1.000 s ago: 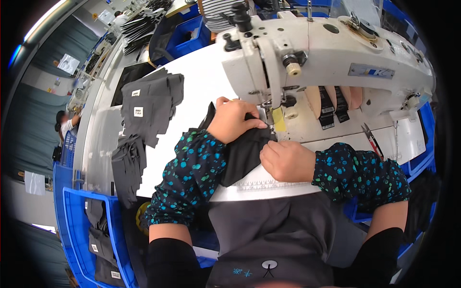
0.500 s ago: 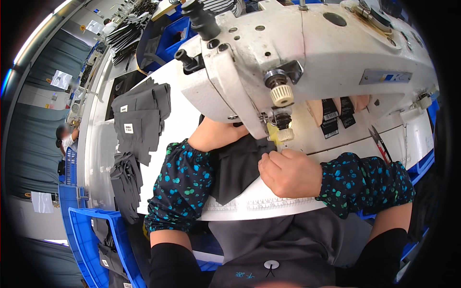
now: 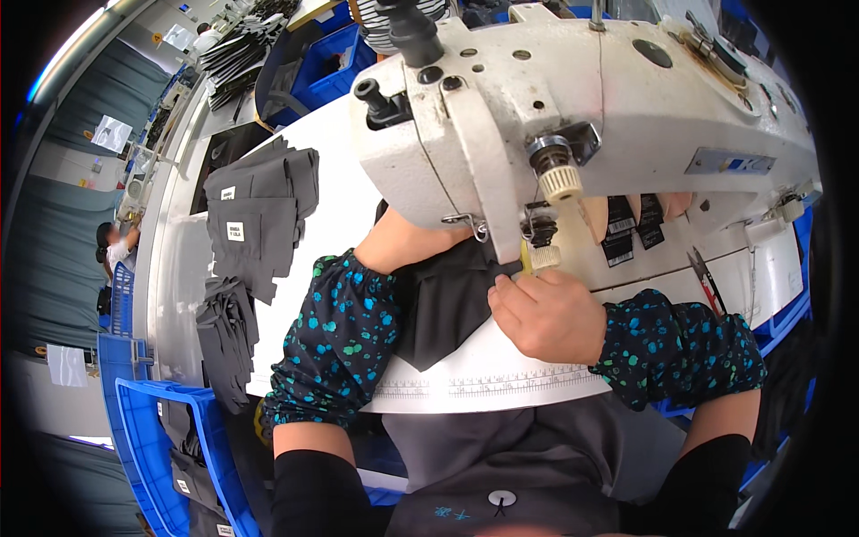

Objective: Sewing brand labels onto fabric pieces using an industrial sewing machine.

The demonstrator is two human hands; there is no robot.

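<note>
A dark grey fabric piece lies under the head of a white sewing machine, its pointed lower end hanging toward the ruler-marked table edge. My left hand rests on the fabric's far left part; its fingers go out of sight behind the machine head. Just right of the needle area, my right hand is closed, thumb and forefinger pinching the fabric's right edge. A yellow part shows beside the presser area, where the needle itself is hidden. Patterned dark sleeve covers wrap both forearms.
Stacked grey fabric pieces with white labels lie on the left, with more strips nearer. Black printed tags and thread snips are under the machine arm. A blue crate stands lower left. Another person sits far left.
The view has shifted, so the machine appears farther right. Both hands keep their places on the fabric, the right one still pinching its edge.
</note>
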